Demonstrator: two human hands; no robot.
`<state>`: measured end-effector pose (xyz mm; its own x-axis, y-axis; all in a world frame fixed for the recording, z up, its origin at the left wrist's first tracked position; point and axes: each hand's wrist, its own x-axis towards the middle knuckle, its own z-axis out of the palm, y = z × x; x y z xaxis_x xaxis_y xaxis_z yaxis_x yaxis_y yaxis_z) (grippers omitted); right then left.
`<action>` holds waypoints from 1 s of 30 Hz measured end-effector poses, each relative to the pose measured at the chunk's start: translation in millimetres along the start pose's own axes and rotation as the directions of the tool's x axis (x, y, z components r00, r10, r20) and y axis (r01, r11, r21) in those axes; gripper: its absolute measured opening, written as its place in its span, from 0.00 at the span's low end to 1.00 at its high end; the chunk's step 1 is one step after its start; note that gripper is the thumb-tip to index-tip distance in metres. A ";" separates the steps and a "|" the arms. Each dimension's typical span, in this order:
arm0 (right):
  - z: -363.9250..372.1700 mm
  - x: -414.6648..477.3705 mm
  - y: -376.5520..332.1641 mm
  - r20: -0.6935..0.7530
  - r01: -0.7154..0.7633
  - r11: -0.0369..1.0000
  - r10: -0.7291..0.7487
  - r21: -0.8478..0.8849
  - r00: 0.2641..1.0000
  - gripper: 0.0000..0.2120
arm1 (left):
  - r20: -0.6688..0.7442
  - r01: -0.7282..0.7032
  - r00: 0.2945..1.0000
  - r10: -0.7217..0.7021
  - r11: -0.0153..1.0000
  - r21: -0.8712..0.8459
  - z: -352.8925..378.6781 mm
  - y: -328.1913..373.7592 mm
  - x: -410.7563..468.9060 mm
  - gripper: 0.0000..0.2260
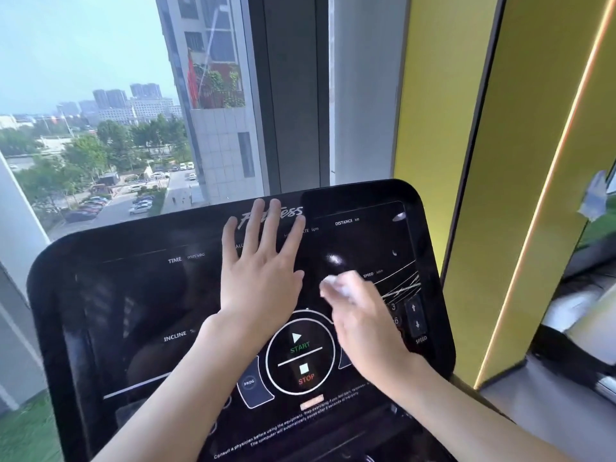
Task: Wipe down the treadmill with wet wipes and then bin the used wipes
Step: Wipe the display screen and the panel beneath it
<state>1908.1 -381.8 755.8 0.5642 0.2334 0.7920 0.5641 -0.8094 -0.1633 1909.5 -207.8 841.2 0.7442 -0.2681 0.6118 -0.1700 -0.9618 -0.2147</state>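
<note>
The treadmill's glossy black console (133,295) fills the lower half of the view, with a round START/STOP dial (301,355) near its middle. My left hand (263,271) lies flat on the upper centre of the panel, fingers straight and spread. My right hand (366,325) is blurred and sits over the right side of the console, beside the speed buttons. Its fingers hold a crumpled white wet wipe (336,285) against the screen.
A tall window (116,111) stands just behind the console, looking down on a street and buildings. A yellow wall panel (500,161) rises close on the right. Another machine (580,328) is partly visible at the far right.
</note>
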 end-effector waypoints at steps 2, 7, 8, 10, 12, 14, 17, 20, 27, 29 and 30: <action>-2.9 -2.1 -2.3 0.106 0.129 0.992 -0.128 0.003 0.986 0.13 | -0.008 -0.004 1.000 0.004 1.000 0.008 1.6 -0.7 0.7 0.35; 1.7 -6.3 11.5 -0.062 0.051 0.998 -0.054 -0.040 0.997 0.09 | 0.002 0.011 1.000 -0.011 1.000 0.005 0.6 1.1 0.9 0.35; 0.0 -6.5 8.4 -0.016 0.113 0.994 -0.113 -0.011 0.993 0.09 | 0.003 0.012 1.000 -0.012 1.000 0.005 0.9 1.3 1.3 0.35; -5.8 -6.6 9.2 0.039 0.157 0.988 -0.157 -0.002 0.987 0.10 | -0.007 0.012 1.000 -0.012 1.000 0.005 0.3 1.5 1.7 0.35; -1.3 -6.4 17.2 -0.040 -0.013 1.000 0.013 0.010 0.999 0.15 | -0.018 0.018 1.000 -0.017 1.000 0.008 0.7 2.1 1.8 0.35; -1.0 -9.6 9.4 -0.019 0.015 1.000 -0.015 0.011 1.000 0.15 | -0.008 0.026 1.000 -0.025 1.000 0.017 1.7 2.8 1.5 0.35; -9.3 -12.5 14.5 0.090 0.269 0.963 -0.268 0.003 0.959 0.11 | 0.009 0.036 0.999 -0.036 0.999 0.019 -1.9 5.4 1.9 0.36; -19.5 1.5 41.4 -0.078 0.009 1.000 -0.008 0.021 0.997 0.12 | 0.029 0.069 0.997 -0.070 0.997 0.018 -6.9 13.0 4.0 0.36; -33.6 24.3 68.9 -0.189 -0.182 0.972 0.209 0.148 0.960 0.16 | -0.036 -0.111 0.993 0.108 0.991 -0.076 -9.4 45.9 24.4 0.35; -30.1 23.2 66.5 -0.102 -0.110 0.985 0.124 0.129 0.987 0.16 | -0.008 -0.144 0.990 0.144 0.985 -0.100 -6.1 55.9 33.3 0.35; -30.2 22.6 68.5 -0.056 -0.035 0.994 0.041 0.102 0.998 0.16 | 0.012 -0.151 0.988 0.153 0.984 -0.095 -3.3 60.0 36.8 0.35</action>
<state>1941.3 -448.2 780.2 0.5522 0.1693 0.8163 0.6023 -0.7580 -0.2502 1924.5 -275.6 853.4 0.7171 -0.4115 0.5625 -0.3411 -0.9110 -0.2316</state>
